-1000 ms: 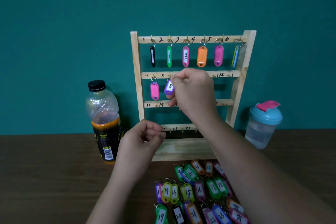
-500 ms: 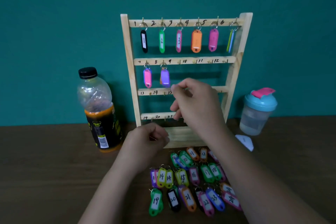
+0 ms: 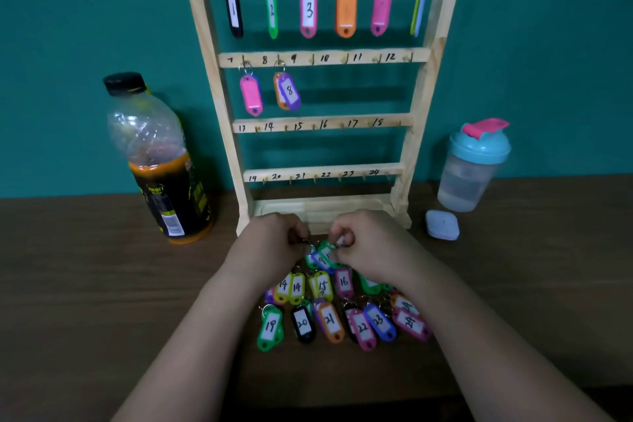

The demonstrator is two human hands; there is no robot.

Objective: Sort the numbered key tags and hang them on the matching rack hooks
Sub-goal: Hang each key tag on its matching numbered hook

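**A:** Teal wall (image 3: 85,44) behind, dark wooden table (image 3: 85,284) below. Where does everything sit?

**B:** The rack (image 3: 205,44) stands at twelve o'clock from the hands. Eight hooks are filled: the whole top row, then seven and the tag marked 8 (image 3: 289,91). The other tags lie in a pile (image 3: 329,319) at six o'clock from the rack's foot.

**A:** And the hands?

**B:** Both are curled tight at the pile's far edge. The left hand (image 3: 265,247) pinches a metal ring (image 3: 306,242). The right hand (image 3: 373,243) pinches at a green tag (image 3: 329,250) lying against the blue tag marked 9 (image 3: 321,260) (whose ring is whose, I cannot tell).

**A:** So nine goes up next, probably. What could go wrong?

**B:** Those rings look tangled, so a pull might drag the green one along or scatter the tidy rows beneath. Hook nine (image 3: 312,60) sits just at three o'clock from tag 8, and a careless reach could knock that one loose. The bottle (image 3: 161,161) at ten o'clock and the cup (image 3: 474,164) at two o'clock stand near the rack, within range of a swinging elbow.
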